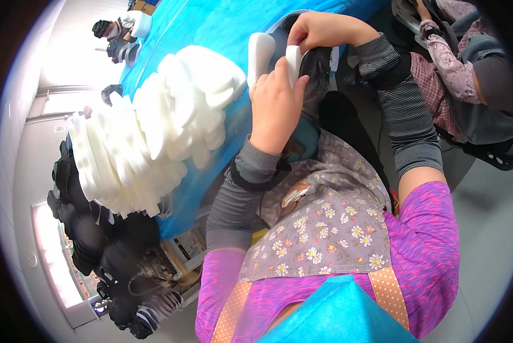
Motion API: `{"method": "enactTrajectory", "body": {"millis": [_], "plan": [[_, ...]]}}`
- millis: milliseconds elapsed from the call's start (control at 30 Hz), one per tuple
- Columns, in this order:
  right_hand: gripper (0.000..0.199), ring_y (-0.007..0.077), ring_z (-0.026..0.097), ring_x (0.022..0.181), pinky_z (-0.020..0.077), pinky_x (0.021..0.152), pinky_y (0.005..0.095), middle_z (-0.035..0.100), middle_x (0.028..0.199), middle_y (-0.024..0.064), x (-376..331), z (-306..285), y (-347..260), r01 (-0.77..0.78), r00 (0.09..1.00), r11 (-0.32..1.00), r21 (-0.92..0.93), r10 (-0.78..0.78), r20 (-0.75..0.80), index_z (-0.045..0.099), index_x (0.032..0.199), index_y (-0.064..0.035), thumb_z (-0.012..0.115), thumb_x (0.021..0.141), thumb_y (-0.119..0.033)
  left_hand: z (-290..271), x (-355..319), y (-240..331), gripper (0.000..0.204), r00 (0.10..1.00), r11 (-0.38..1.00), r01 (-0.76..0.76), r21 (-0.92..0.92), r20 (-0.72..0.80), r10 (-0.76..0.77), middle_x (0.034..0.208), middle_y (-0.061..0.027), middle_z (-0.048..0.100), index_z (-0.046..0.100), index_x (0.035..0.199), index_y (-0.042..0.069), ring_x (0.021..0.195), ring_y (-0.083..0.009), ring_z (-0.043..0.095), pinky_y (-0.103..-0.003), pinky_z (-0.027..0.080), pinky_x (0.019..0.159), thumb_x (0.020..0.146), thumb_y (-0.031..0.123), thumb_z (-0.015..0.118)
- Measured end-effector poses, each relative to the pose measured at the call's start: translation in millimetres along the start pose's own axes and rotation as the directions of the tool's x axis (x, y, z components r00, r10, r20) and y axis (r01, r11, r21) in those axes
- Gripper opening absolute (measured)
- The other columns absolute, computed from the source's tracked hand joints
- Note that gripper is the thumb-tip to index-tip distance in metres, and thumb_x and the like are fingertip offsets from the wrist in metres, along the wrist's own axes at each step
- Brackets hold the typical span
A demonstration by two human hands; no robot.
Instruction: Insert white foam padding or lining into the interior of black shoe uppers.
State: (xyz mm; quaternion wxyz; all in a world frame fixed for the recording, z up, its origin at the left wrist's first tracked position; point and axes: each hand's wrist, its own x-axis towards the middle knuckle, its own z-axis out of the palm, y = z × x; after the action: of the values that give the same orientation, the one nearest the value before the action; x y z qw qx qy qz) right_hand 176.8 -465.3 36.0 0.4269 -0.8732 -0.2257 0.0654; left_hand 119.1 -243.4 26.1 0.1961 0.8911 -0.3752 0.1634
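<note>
Left hand [276,106] wrapped around a white foam insert [293,62], fingers closed on it, thumb pressed against a dark shoe [316,71]. Right hand [319,31] above, fingers pinched shut on the upper edge of the same shoe, right at the top of the insert. Shoe held upright between both hands, just over the near edge of the blue surface [210,26], insert partly tucked inside. A second white foam insert [259,54] standing just left of the hands, touching the surface edge.

Left of that, a big heap of white foam inserts [153,131], fanned in overlapping rows across the blue surface. Below the heap, a pile of dark shoes [108,251], some with striped grey trim, hanging off the surface end. A flat printed card or package [188,244], pale with coloured panels, wedged under the surface edge; print too small to tell. Another person's sleeve [448,63], pink patterned, at upper right, well apart.
</note>
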Motion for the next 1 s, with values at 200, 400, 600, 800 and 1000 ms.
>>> {"method": "enactTrajectory", "body": {"millis": [200,400,600,800,1000], "plan": [[0.013,0.0219,0.069,0.079,0.0563,0.079,0.0295,0.074,0.090,0.0124,11,21,7,0.131,0.961,0.985,-0.115,-0.155,-0.227,0.076,0.096,0.0029,0.072,0.085,-0.003,2,2,-6,0.046,0.998,0.999,0.048,-0.024,-0.038,-0.049,0.084,-0.0219,0.067,0.057,0.122,-0.002,0.080,-0.0398,0.063,-0.048,0.046,0.073,0.090,0.028,0.071],[0.016,0.0196,0.069,0.080,0.0569,0.080,0.0299,0.074,0.091,0.0124,1,27,30,0.128,0.947,0.991,0.024,-0.115,-0.299,0.076,0.100,0.0034,0.069,0.086,-0.002,7,0,-2,0.047,0.998,0.998,0.053,-0.022,-0.043,-0.054,0.082,-0.0188,0.066,0.060,0.123,0.000,0.079,-0.0363,0.063,-0.045,0.047,0.075,0.088,0.028,0.074],[0.017,0.0202,0.070,0.081,0.0567,0.081,0.0297,0.074,0.092,0.0131,-1,21,28,0.137,0.956,0.990,-0.011,-0.135,-0.262,0.075,0.100,0.0038,0.070,0.085,-0.002,12,0,-2,0.049,0.996,1.000,0.010,0.001,-0.091,-0.010,0.081,-0.0172,0.067,0.061,0.125,0.002,0.079,-0.0342,0.063,-0.045,0.047,0.074,0.085,0.026,0.076],[0.017,0.0211,0.070,0.081,0.0563,0.081,0.0299,0.074,0.092,0.0131,1,18,17,0.110,0.966,0.993,-0.041,-0.117,-0.229,0.076,0.100,0.0025,0.071,0.086,-0.005,15,-1,-6,0.048,0.995,1.000,0.006,-0.005,-0.096,-0.006,0.079,-0.0161,0.066,0.063,0.123,0.002,0.078,-0.0331,0.063,-0.044,0.048,0.072,0.084,0.025,0.077],[0.011,0.0167,0.068,0.090,0.0544,0.086,0.0294,0.073,0.104,0.0106,-3,13,22,0.100,0.992,0.993,0.058,-0.095,-0.077,0.070,0.097,-0.0001,0.067,0.090,-0.007,14,-2,-8,0.049,0.994,1.000,-0.007,0.016,-0.112,0.009,0.078,-0.0136,0.066,0.064,0.124,0.002,0.076,-0.0302,0.062,-0.042,0.048,0.073,0.083,0.025,0.077]]}}
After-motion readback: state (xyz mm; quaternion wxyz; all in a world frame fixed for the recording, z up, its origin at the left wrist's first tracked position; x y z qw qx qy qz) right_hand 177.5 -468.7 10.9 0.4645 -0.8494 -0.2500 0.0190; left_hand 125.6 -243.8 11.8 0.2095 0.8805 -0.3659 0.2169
